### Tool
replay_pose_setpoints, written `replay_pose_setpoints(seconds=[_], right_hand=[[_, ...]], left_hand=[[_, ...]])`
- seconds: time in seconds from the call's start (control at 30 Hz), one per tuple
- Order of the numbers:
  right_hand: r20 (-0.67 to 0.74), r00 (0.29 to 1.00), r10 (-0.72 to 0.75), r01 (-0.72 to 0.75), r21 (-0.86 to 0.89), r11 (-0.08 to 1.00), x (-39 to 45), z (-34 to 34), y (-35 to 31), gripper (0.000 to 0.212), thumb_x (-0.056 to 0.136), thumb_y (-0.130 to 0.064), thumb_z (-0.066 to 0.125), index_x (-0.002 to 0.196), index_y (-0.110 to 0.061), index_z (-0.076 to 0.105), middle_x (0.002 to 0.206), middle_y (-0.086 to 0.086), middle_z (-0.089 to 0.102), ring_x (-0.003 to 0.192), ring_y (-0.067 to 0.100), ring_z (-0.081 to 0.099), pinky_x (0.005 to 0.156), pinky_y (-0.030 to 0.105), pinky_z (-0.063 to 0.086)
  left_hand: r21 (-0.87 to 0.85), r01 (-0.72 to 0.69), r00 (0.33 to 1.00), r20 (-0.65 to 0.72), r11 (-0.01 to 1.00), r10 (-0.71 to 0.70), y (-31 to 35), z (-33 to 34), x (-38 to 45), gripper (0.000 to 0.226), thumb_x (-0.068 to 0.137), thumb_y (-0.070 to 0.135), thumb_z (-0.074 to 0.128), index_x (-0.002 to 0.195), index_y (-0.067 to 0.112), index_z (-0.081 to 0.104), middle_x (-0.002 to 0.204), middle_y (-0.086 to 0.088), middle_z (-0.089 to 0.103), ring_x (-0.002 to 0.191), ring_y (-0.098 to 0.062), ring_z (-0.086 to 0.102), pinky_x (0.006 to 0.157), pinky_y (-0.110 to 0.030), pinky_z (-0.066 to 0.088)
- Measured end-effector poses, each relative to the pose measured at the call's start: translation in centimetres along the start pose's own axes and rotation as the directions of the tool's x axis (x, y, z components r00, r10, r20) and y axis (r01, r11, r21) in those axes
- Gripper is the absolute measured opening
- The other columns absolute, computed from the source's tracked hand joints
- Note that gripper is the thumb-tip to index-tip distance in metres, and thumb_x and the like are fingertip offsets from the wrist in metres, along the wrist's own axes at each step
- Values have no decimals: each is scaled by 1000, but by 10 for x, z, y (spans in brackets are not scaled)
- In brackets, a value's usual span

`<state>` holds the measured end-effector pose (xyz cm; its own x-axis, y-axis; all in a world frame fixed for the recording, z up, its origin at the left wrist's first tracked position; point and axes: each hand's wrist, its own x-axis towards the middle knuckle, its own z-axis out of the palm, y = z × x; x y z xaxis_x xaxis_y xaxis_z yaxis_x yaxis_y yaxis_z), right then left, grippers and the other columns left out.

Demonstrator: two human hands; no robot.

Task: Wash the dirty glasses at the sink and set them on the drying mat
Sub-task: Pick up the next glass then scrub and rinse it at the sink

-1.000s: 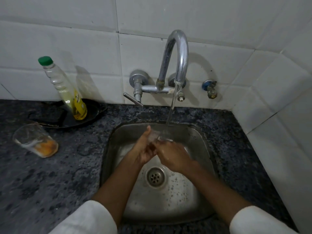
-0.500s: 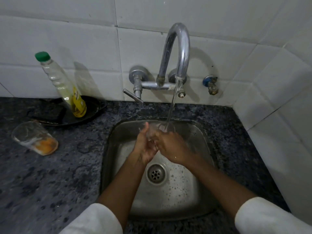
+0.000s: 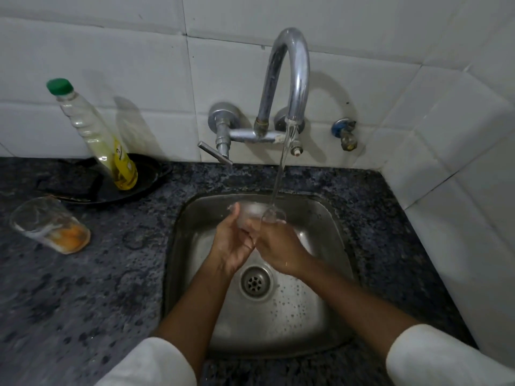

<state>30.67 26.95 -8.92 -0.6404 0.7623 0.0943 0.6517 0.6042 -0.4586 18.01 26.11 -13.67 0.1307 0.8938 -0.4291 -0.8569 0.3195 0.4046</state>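
A clear glass (image 3: 252, 214) is being held over the sink (image 3: 328, 218) by both hands. It is being cupped from the left by the left hand (image 3: 232, 245), thumb raised along its side, and gripped from the right by the right hand (image 3: 278, 250), fingers curled round it. The glass is being kept under the stream of water (image 3: 280, 174) from the tap (image 3: 289, 79); its long axis seems to be tilted away toward the wall, though blur is hiding the rim. On the counter (image 3: 83, 302), well to the left, a second glass (image 3: 50, 224) with orange residue is lying tilted, mouth pointing up-left. Behind it, a soap bottle (image 3: 94, 132) is being propped in a black pan (image 3: 145, 176).
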Motion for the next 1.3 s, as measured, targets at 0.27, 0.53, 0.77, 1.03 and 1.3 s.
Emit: replay_pose_setpoints(seconds=[0.27,0.53,0.77,1.03,1.3], right_hand=[[276,897,345,-407,819,403,0,-5,5,29,92,-8,57,119,-14,66,114,2,72,101,14,68,66,22,50],[464,541,702,-17,840,-542,13,38,4,32,98,-34,47,93,-10,67,67,4,68,69,17,62,65,29,50],[528,590,611,-8,761,-649,30,48,3,40,96,-34,42,104,-4,66,104,19,69,94,29,65,91,36,52],[-133,861,490,-362,517,776,29,-3,17,23,93,-33,57,73,-25,53,66,-6,55,61,14,52,59,32,42],[-160,969,190,-235,-342,910,5,-54,-17,22,94,-34,53,88,-22,71,91,-2,71,99,19,52,83,33,37]], left_hand=[[129,-87,996,29,988,84,0,11,-8,36,95,32,54,84,4,74,90,-18,73,82,-26,72,76,-35,58],[960,-248,723,96,128,684,-9,42,-20,56,59,34,87,104,24,55,101,5,64,90,-11,63,77,-30,55],[908,-140,764,352,-394,540,4,50,-25,70,65,44,84,119,25,44,118,2,54,103,-18,57,84,-35,52],[948,72,997,-59,310,-51,27,28,-29,48,71,1,81,108,20,57,101,-5,69,89,-20,71,82,-39,60],[880,-253,885,43,401,463,-15,32,-3,48,57,13,87,99,10,63,88,0,70,79,-18,66,63,-22,52]])
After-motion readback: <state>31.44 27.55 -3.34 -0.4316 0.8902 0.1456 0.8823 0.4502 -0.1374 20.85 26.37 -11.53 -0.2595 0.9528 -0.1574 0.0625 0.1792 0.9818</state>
